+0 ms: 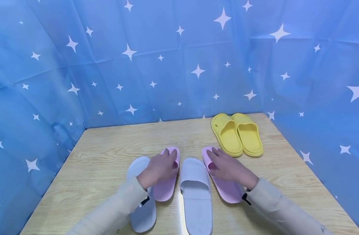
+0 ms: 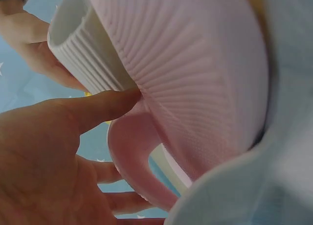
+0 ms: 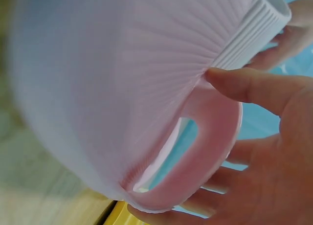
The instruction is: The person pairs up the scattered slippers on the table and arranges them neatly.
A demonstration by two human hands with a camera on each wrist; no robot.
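My left hand grips the strap end of a pink slipper, its thumb at the strap opening and its fingers across the top. In the left wrist view that slipper's ribbed insole fills the middle. On the right, my right hand holds the other pink slipper the same way, thumb against the ribbed insole in the right wrist view. A pale grey-white slipper lies between the two pink ones. Its like, another pale slipper, sits under my left forearm, partly covered.
Two yellow slippers, one on the left and one on the right, stand side by side at the back right of the wooden table. A blue curtain with white stars hangs behind and along the sides.
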